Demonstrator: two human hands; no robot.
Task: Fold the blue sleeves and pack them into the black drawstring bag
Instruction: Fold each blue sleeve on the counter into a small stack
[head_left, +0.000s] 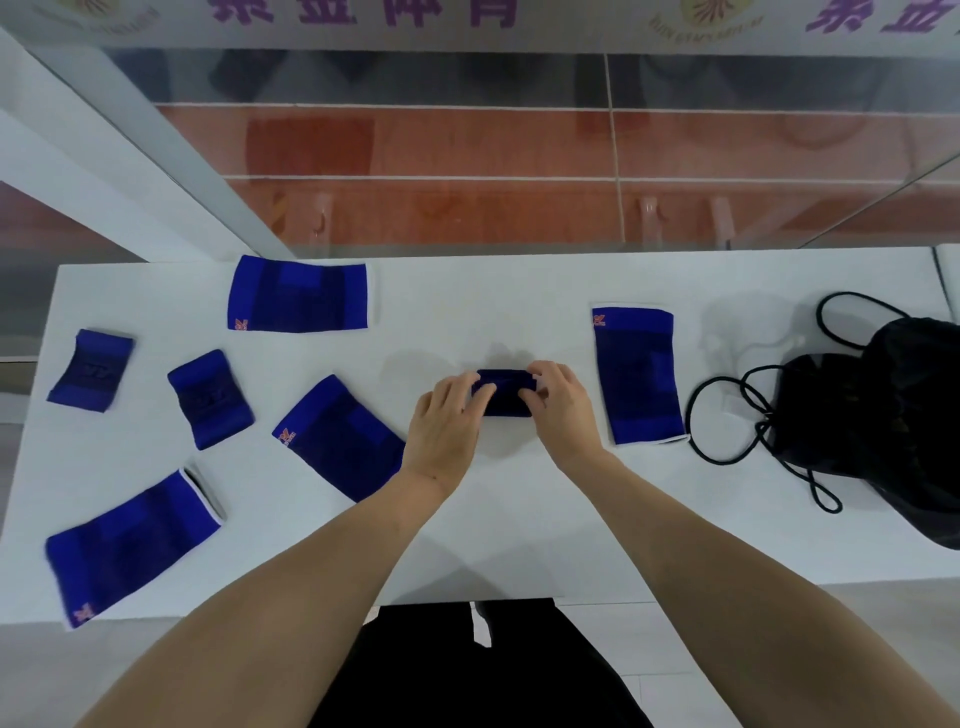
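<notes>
A small blue sleeve lies on the white table at the centre, folded into a compact block. My left hand grips its left end and my right hand pinches its right end. Several other blue sleeves lie flat: one long sleeve just right of my hands, one just left, one at the back, one at the front left, and two small ones at the left. The black drawstring bag lies crumpled at the right edge.
The bag's black cords loop across the table between the bag and the nearest long sleeve. A glass wall stands right behind the table's far edge. My dark clothing shows below the table's front edge.
</notes>
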